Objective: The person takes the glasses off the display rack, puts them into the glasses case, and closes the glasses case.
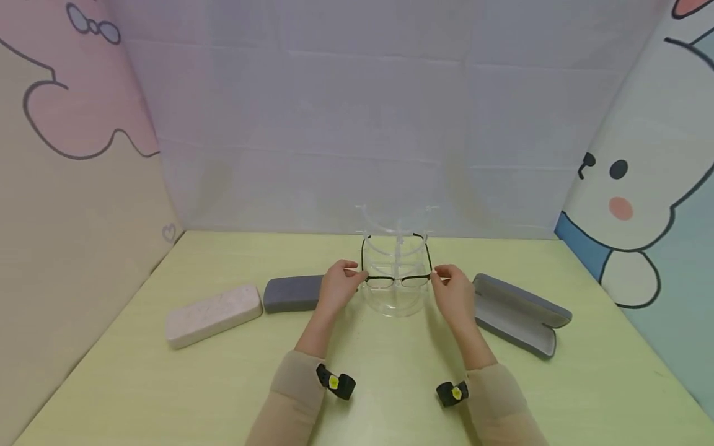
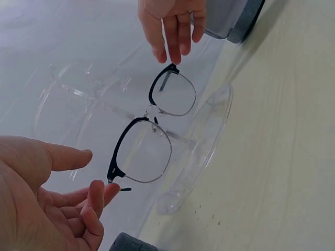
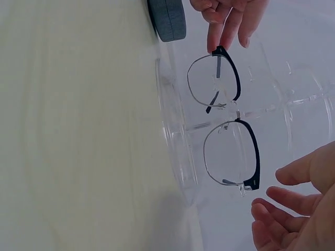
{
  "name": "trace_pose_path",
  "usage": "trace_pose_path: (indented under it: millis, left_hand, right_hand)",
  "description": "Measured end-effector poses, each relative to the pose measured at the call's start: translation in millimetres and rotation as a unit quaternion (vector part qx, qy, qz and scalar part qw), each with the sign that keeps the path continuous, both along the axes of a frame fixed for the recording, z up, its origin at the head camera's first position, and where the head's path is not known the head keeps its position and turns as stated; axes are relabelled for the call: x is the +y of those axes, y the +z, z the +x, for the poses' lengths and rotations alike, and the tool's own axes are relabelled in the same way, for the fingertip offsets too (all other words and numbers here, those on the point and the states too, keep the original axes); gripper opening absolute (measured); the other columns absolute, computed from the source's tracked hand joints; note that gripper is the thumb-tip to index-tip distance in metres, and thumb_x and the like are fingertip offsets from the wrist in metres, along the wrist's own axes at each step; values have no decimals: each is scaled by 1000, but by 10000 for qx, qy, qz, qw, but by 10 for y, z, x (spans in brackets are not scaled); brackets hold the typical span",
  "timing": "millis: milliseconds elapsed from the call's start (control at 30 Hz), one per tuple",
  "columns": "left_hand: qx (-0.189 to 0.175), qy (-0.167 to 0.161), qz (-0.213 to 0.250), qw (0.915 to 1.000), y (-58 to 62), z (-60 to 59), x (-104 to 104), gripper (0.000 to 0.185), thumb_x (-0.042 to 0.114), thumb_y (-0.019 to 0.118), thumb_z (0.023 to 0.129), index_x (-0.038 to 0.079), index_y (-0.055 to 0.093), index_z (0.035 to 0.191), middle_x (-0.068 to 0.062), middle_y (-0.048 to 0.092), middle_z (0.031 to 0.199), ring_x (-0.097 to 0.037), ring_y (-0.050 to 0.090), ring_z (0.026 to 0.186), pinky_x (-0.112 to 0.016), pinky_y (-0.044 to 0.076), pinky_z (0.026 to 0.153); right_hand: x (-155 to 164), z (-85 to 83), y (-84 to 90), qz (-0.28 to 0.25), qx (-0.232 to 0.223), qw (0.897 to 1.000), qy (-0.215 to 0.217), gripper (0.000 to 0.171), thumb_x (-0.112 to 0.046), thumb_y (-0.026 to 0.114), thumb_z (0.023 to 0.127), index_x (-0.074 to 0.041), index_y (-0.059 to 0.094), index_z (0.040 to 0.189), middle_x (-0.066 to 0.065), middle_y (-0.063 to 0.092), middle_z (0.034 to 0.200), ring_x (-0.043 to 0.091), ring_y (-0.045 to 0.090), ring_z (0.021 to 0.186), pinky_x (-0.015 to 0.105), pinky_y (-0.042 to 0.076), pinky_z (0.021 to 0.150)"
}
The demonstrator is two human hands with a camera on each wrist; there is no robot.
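Black half-rim eyeglasses [image 1: 397, 281] sit on a clear display stand [image 1: 395, 303], lenses facing me and temples reaching back. My left hand [image 1: 337, 288] is at their left corner; in the left wrist view its thumb stands apart from the fingers, and a fingertip [image 2: 111, 189] appears to touch the frame. At the opposite corner is my right hand [image 1: 454, 297]. The right wrist view shows that right hand [image 3: 298, 209] just off the frame, its fingers loosely bent around nothing.
A dark grey glasses case [image 1: 292, 293] lies closed behind my left hand, with a pale pink case [image 1: 214, 314] farther left. An open grey case [image 1: 519, 316] lies right of my right hand. A pale curtain [image 1: 312, 124] hangs behind the table [image 1: 385, 384].
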State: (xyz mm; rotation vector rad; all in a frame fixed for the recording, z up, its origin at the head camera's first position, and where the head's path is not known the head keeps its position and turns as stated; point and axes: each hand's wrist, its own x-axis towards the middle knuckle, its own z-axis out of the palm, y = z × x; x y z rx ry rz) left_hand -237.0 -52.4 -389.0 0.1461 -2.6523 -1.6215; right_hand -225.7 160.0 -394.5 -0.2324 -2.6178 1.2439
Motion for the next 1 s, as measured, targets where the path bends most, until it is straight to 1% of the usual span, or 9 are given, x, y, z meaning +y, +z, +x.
trace_pose_path:
  millis: [200,267,433,500,633,833,1000]
  left_hand:
    - [-40,83,126,9999,-31,-22,51,37,23,62,85,4,57,115,-12,66,98,-17,64,67,-27,49,62]
    - [-70,121,230,9996,-45,-20,63,38,22,61,85,4,55,117,-12,66,98,-17,64,66,-27,49,61]
    - [-143,215,438,9987,-87,-13,68,38,19,60,86,4,53,120,-12,66,99,-22,65,71,-27,48,61]
    - [-154,214,446,9987,-95,-12,63,37,19,60,86,5,53,120,-12,66,98,-24,65,73,-26,48,61]
    - [-146,207,432,9987,-78,-10,46,36,19,60,86,6,54,119,-12,66,97,-22,65,71,-25,47,61]
    - [-166,210,520,9983,-88,-4,13,34,18,60,86,6,56,118,-12,66,96,-23,63,71,-24,44,58]
    - [-73,190,629,9978,-87,-1,-2,31,17,60,87,7,58,116,-11,66,93,-22,61,68,-23,41,55]
  right_hand:
    - [50,-38,-61,-149,-245,9996,70,37,-22,49,92,-2,53,123,17,61,114,31,57,103,42,44,84]
    - [59,-49,-81,-159,-362,9991,126,38,-23,47,92,-2,53,123,18,61,113,32,58,102,42,45,83]
    - [54,-58,-120,-242,-471,9983,234,34,-24,47,93,-2,58,117,18,64,107,29,63,94,36,48,74]
    - [47,-53,-128,-291,-459,9982,252,32,-22,47,93,-1,60,114,17,65,104,28,64,92,32,48,71]
    - [28,-53,-130,-359,-426,9981,243,30,-21,47,93,0,62,110,16,66,100,28,64,90,29,47,69]
    - [13,-45,-122,-603,-531,9965,232,32,-25,46,94,-2,63,107,14,66,100,27,64,90,30,46,71]
    - [31,-62,-120,-936,-635,9933,243,34,-27,44,95,-1,61,108,15,66,101,27,64,91,34,46,76]
